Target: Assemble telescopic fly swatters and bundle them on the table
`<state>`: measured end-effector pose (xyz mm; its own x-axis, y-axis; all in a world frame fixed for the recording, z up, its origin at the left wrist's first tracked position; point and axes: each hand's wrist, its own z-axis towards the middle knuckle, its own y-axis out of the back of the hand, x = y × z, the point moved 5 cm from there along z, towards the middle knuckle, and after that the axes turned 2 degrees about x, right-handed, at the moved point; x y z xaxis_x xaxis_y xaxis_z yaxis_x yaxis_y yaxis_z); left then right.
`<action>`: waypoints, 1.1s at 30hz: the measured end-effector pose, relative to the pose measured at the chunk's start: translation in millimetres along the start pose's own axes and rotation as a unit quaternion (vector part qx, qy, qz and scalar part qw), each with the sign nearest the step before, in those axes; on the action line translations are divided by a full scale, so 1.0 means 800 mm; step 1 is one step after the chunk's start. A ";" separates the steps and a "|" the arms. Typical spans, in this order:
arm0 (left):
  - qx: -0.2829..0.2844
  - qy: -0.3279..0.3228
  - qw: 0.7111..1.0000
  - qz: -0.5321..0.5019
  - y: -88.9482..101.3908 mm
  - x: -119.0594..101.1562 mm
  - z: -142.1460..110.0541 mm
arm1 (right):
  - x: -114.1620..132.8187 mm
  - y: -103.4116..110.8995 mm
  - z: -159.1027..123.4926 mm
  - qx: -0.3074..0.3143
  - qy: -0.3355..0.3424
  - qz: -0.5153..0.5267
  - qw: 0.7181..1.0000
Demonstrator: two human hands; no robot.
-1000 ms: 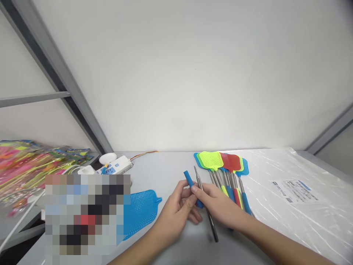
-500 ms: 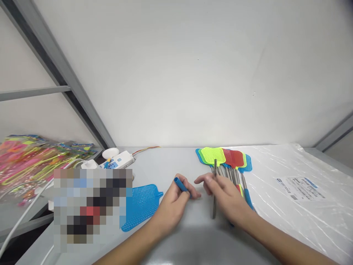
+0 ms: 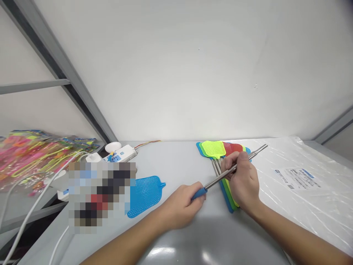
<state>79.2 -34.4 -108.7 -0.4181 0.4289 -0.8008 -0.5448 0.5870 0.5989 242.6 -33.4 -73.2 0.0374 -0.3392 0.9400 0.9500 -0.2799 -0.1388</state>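
My left hand point(image 3: 183, 206) is closed around a blue handle grip point(image 3: 199, 193). Into the open end of that grip runs a silver metal rod point(image 3: 217, 180), slanting up to the right. Farther along the rod, my right hand point(image 3: 244, 180) wraps its fingers round it, and the thicker far tip sticks out beyond. Left of my left hand lies a loose blue fly swatter head point(image 3: 146, 196), flat on the table. Behind my right hand is a pile of fly swatters point(image 3: 213, 149) with yellow, red, green and blue heads, partly hidden by the hand.
A white plastic sheet point(image 3: 278, 154) with a printed label point(image 3: 300, 179) covers the table's right side. At the left are a power strip point(image 3: 122, 154), white cables point(image 3: 35, 206) and bagged colourful items point(image 3: 41, 154). A blurred patch point(image 3: 102, 198) hides part of the table.
The metal rod has swung from upright to a slant and its lower end now meets the blue grip. My right hand has closed round the rod.
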 end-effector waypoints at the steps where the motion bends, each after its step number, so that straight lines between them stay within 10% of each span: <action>1: 0.000 0.002 1.000 0.002 0.000 0.001 0.000 | -0.001 0.000 0.000 0.002 -0.002 0.000 1.000; 13: -0.005 0.040 0.998 0.048 0.002 0.001 -0.002 | -0.003 0.003 -0.016 0.014 0.086 -0.021 0.996; 22: 0.002 0.013 0.996 0.090 0.003 0.002 -0.005 | -0.024 -0.030 -0.039 0.258 0.027 -0.056 0.964; 33: -0.081 0.024 0.989 0.119 0.022 0.007 -0.003 | 0.006 0.005 -0.001 0.006 0.106 -0.076 0.991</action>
<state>65.7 -23.5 -102.7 -0.5798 0.5064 -0.6383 -0.5349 0.3543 0.7670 246.3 -37.1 -69.5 -0.1705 -0.4754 0.8631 0.9436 -0.3312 0.0040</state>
